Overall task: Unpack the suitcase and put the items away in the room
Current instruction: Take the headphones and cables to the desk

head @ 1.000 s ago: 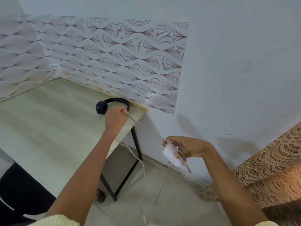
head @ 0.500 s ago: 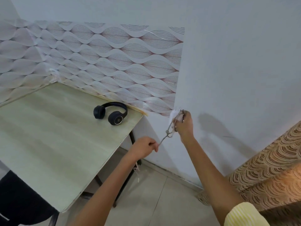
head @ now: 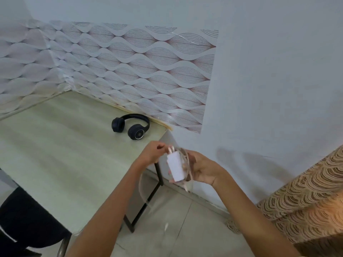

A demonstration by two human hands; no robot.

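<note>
Coiling seems underway: right hand (head: 203, 170) curls its fingers round the white charger (head: 175, 166), left hand (head: 150, 154) pinches the cable (head: 187, 162); lay turns snug, tuck the end.

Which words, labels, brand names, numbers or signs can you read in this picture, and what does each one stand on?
No text here can be read.
On the headphones: a pale ring on one ear cup, no legible marking.
On the white charger: the face shown is blurred and looks blank.
On the wallpaper: only a wave pattern, no words.
</note>
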